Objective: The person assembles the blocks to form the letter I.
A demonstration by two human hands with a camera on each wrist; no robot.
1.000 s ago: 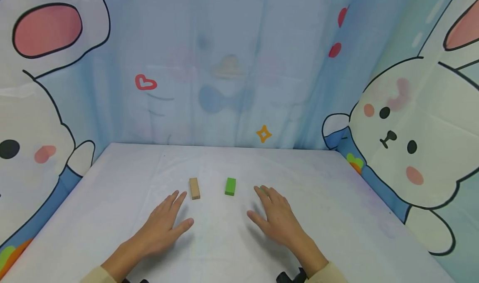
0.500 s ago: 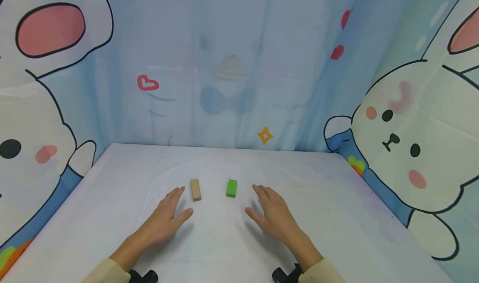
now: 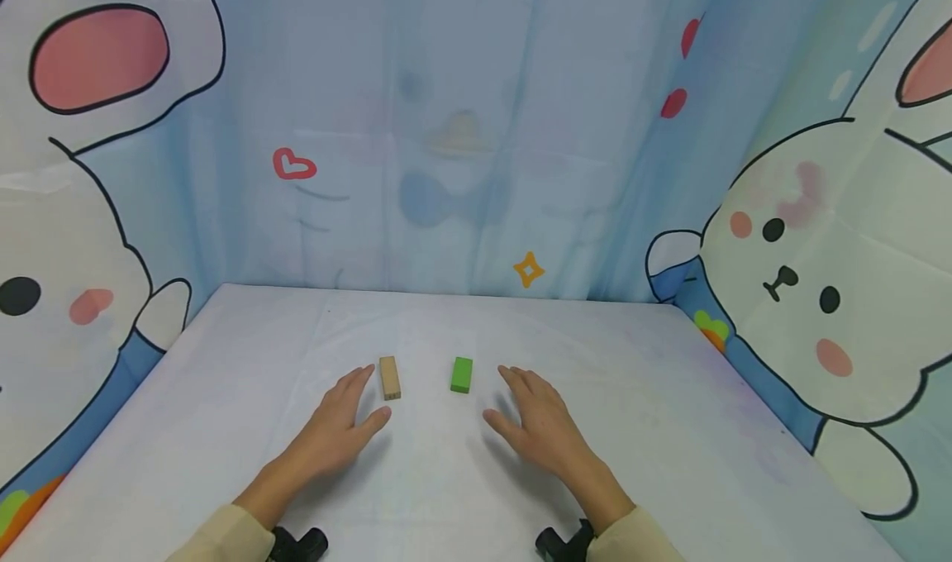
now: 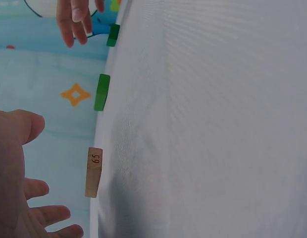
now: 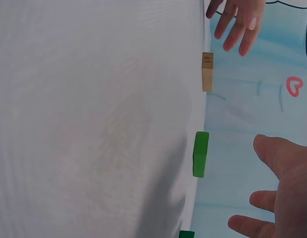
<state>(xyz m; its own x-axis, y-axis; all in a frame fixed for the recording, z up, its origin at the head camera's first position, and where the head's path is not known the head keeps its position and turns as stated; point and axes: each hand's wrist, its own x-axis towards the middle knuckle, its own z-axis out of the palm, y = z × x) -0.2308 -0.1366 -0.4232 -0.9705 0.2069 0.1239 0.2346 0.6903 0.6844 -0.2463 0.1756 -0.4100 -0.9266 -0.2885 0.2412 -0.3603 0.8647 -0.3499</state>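
Observation:
A plain wooden block (image 3: 390, 378), marked 65 on its end in the left wrist view, lies on the white tabletop. To its right lies a bright green block (image 3: 462, 375). A second, darker green block (image 4: 113, 35) shows in the left wrist view; in the head view the right hand hides it. My left hand (image 3: 335, 430) hovers with spread, relaxed fingers, its fingertips just left of the wooden block. My right hand (image 3: 546, 430) hovers likewise to the right of the bright green block, thumb apart from the fingers. Neither hand holds anything.
A white cloth covers the table (image 3: 446, 479). Behind it hangs a blue curtain (image 3: 357, 215) printed with rabbits, hearts and a star. Black wrist camera mounts (image 3: 297, 544) sit below both wrists, by the beige sleeves (image 3: 226, 535).
Both hands have drifted slightly inward and now sit a little nearer each other. The view has shifted slightly. The blocks lie as before on the table.

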